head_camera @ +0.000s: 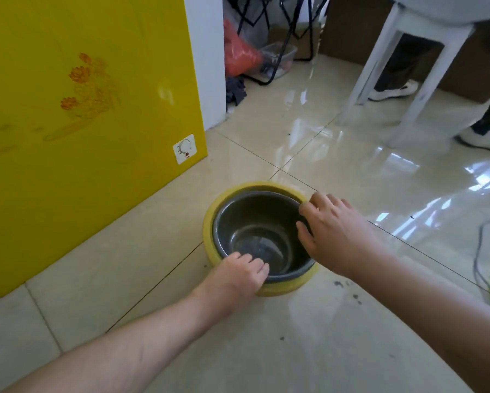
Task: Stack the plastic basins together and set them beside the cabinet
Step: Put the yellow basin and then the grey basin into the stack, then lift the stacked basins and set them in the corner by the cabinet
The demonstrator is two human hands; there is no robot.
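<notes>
the grey basin (255,222) sits nested in the yellow basin (214,211) on the floor (351,321) near the yellow cabinet (82,137), left hand (235,275) curled on the near rim, right hand (334,234) spread loosely over the far rim, so stacking looks done and letting go comes next

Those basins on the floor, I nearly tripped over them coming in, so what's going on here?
A person is nesting plastic basins. The dark basin sits inside the yellow basin on the tiled floor. The left hand grips the near rim and the right hand rests on the far-right rim. The stack stands apart from the yellow cabinet.
</notes>
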